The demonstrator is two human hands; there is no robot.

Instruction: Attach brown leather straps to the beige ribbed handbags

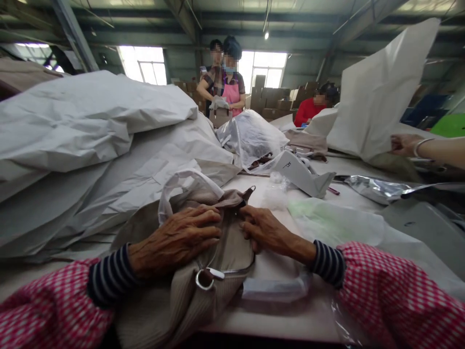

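Note:
A taupe ribbed fabric bag [198,303] lies in front of me, with a metal zipper [236,270] and a metal ring [204,279] on its near side. My left hand [181,237] rests across the bag with its fingers stretched out. On the bag's right edge, the fingers of my right hand [259,228] are curled and pressed on the fabric near the top; their tips are partly hidden. A white wrapped strap or handle [189,182] arches up behind my left hand.
Crumpled white paper [90,111] is heaped on the left. A clear plastic bag [254,133] and a white sheet piece [303,174] lie ahead. At the right, another person's hand [405,144] holds a large paper sheet [381,87]. Other people stand or sit further back.

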